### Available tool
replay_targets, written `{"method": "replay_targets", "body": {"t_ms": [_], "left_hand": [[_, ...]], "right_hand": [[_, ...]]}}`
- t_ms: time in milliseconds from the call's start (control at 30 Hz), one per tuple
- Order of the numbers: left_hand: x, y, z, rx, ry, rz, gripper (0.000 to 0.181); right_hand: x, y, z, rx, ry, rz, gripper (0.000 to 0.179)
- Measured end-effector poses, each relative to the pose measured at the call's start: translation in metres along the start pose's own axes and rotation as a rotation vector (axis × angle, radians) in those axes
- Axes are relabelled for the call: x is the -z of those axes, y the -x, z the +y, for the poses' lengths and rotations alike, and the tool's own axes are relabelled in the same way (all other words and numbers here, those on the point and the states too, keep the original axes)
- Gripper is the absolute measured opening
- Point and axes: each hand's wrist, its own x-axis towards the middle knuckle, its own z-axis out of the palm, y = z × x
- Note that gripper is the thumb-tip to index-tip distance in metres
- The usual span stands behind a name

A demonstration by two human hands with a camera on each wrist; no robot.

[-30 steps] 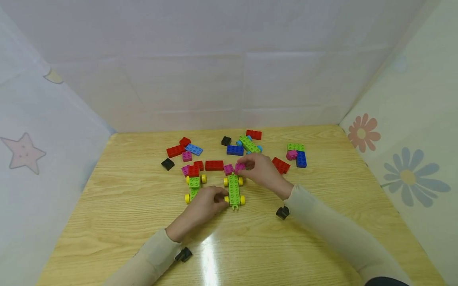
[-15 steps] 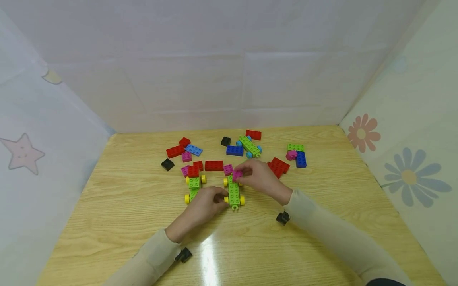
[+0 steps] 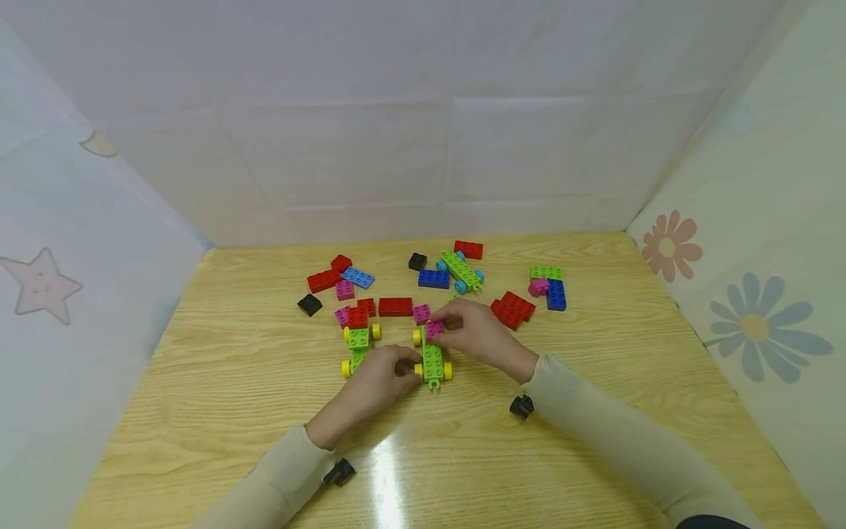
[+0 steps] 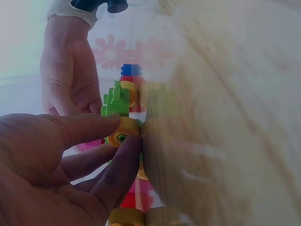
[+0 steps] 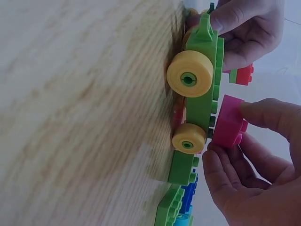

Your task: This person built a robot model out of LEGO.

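Note:
A lime-green wheeled toy-car base (image 3: 432, 361) with yellow wheels stands on the wooden table, its long side pointing away from me. My left hand (image 3: 378, 378) pinches its near left yellow wheel (image 4: 126, 132) between thumb and fingers. Over the far end of the base, my right hand (image 3: 477, 332) holds a pink building brick (image 3: 434, 331) by its sides. In the right wrist view that brick (image 5: 229, 121) is slightly tilted, its underside close to the base's studs; whether they touch I cannot tell. Another pink brick (image 3: 421, 314) lies just beyond the base.
Left of the base stands a second green car (image 3: 359, 338) with a red brick on it, partly behind my left hand. A blue-wheeled green base (image 3: 460, 270) is farther back. Loose red bricks (image 3: 396, 306), black bricks (image 3: 309, 304) and blue bricks (image 3: 557, 294) lie around.
The right hand has carried the pink brick leftward and nearer, from beside the base's far end to over its studs. My left hand has stayed at the wheel.

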Motion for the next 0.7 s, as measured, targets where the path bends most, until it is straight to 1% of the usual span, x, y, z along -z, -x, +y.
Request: {"method": "replay_targets", "body": {"t_ms": [133, 367, 700], "left_hand": [[0.0006, 0.0009, 0.0019, -0.011, 0.005, 0.006, 0.025], [0.0005, 0.0015, 0.0022, -0.005, -0.001, 0.009, 0.025], [-0.0010, 0.0003, -0.0017, -0.006, -0.014, 0.007, 0.025]], "right_hand": [[-0.0008, 0.0010, -0.0006, 0.008, 0.000, -0.005, 0.034], [-0.0028, 0.0015, 0.0001, 0.013, 0.027, -0.012, 0.033], [-0.0042, 0.0020, -0.0004, 0.025, 0.061, -0.021, 0.029]]}}
